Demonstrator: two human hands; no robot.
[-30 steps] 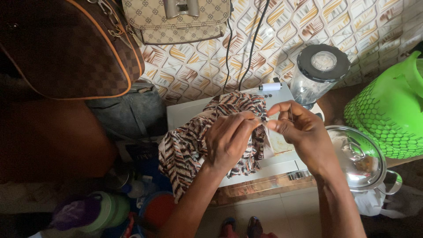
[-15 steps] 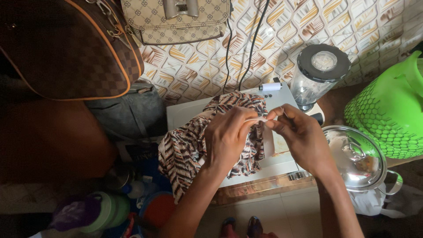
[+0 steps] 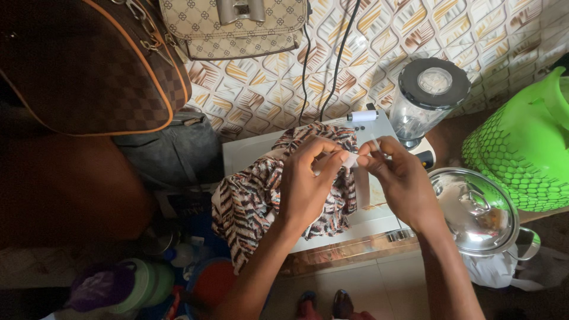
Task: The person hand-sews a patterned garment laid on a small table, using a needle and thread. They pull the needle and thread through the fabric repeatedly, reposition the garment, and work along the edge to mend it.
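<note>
I observe the left hand (image 3: 308, 186) raised over the work with its fingers curled, thumb and forefinger pinched on one end of a small pale strip (image 3: 351, 159), apparently cloth or tape; its exact make I cannot tell. The right hand (image 3: 402, 181) faces it, fingertips closed on the other end of that strip, so the two hands meet just above the middle of the work surface. A thin pale thread or pin seems to rise from the right fingertips, too fine for me to confirm. Directly under and to the left of the left hand lies a crumpled striped fabric in brown, cream and dull red (image 3: 255, 198), draped over a white flat-topped machine body (image 3: 249, 151) and hanging off its near edge. Just beyond the hands a white thread spool (image 3: 363, 116) lies on its side on that white top. Beyond and to the right of the right hand stands a clear blender jar with a black lid (image 3: 428, 98). Close to the right wrist sits a shiny steel pot lid with a knob (image 3: 474, 210), and further right a bright green plastic basket with a honeycomb pattern (image 3: 521, 157). Beyond the left hand, against the patterned wall, hang a brown checkered bag (image 3: 89, 65) and a beige patterned handbag (image 3: 237, 29); two black cables (image 3: 332, 65) run down between them and the blender.
</note>
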